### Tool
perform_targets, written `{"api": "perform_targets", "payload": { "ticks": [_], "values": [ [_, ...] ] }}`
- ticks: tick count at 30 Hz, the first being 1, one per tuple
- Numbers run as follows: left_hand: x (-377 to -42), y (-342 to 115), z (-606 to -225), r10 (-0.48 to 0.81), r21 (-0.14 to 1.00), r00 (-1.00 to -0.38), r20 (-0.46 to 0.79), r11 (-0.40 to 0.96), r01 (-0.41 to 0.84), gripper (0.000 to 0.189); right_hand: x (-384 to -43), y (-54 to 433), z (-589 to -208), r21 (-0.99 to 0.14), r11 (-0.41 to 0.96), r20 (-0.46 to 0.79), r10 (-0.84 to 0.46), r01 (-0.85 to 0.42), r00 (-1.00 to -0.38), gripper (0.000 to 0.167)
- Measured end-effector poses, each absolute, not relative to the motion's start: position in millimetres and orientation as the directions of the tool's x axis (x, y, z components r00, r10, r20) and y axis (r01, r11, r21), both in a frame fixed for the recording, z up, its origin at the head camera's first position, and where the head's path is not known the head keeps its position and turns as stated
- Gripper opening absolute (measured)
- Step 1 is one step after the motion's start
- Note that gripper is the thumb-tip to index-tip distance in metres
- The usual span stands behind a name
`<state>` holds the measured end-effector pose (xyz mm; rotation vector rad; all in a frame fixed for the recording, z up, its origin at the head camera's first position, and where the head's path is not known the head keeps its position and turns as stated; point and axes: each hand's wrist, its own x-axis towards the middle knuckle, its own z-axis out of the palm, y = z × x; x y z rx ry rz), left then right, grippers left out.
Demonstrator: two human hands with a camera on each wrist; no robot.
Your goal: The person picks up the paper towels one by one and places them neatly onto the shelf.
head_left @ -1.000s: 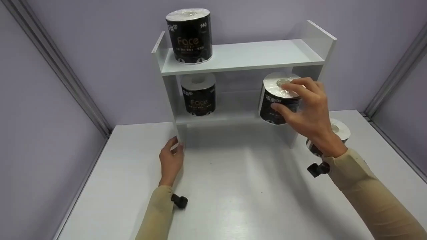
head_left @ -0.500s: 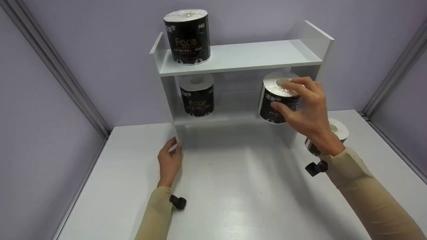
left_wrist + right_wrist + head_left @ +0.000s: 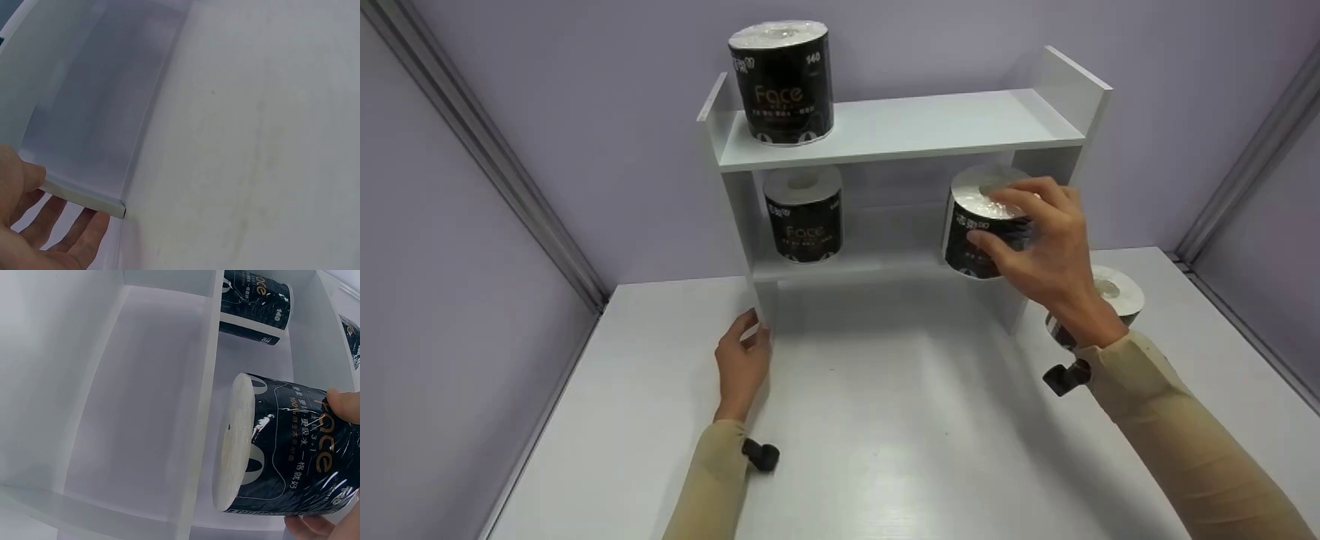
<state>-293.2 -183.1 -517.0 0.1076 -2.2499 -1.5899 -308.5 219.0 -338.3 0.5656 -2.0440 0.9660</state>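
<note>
My right hand (image 3: 1046, 244) holds a black-wrapped toilet roll (image 3: 979, 244) at the right end of the white shelf unit's middle shelf (image 3: 877, 261), thumb on its front and fingers at its top. In the right wrist view this toilet roll (image 3: 292, 450) overlaps the shelf board's edge (image 3: 203, 410). Low at the unit's left side, my left hand (image 3: 742, 364) grips the side panel (image 3: 84, 198), thumb on one face and fingers behind. A second roll (image 3: 806, 225) stands at the left of the middle shelf, and a third (image 3: 784, 90) on the top shelf's left end.
Partly hidden behind my right wrist, another toilet roll (image 3: 1117, 289) stands on the white table (image 3: 855, 450), right of the unit. The top shelf's raised right side (image 3: 1069, 90) rises above the held roll. A lilac wall (image 3: 930, 45) backs the unit.
My right hand has shifted slightly left, while the toilet roll stays in nearly the same place at the shelf. My left hand keeps its grip on the side panel.
</note>
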Motion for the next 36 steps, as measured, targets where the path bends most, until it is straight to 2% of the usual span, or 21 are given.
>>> {"api": "perform_targets", "payload": {
  "ticks": [12,36],
  "values": [
    [-294,-183,-519,-0.279,0.920,-0.918,0.280,0.351,0.174,0.042,-317,220,-341,-0.405,0.614,0.825,-0.074,-0.677,-0.560,0.046],
    [-293,-182,-516,-0.279,0.918,-0.922,0.267,0.364,0.155,0.044,-325,221,-347,-0.434,0.607,0.811,-0.058,-0.666,-0.582,0.046]
  ]
}}
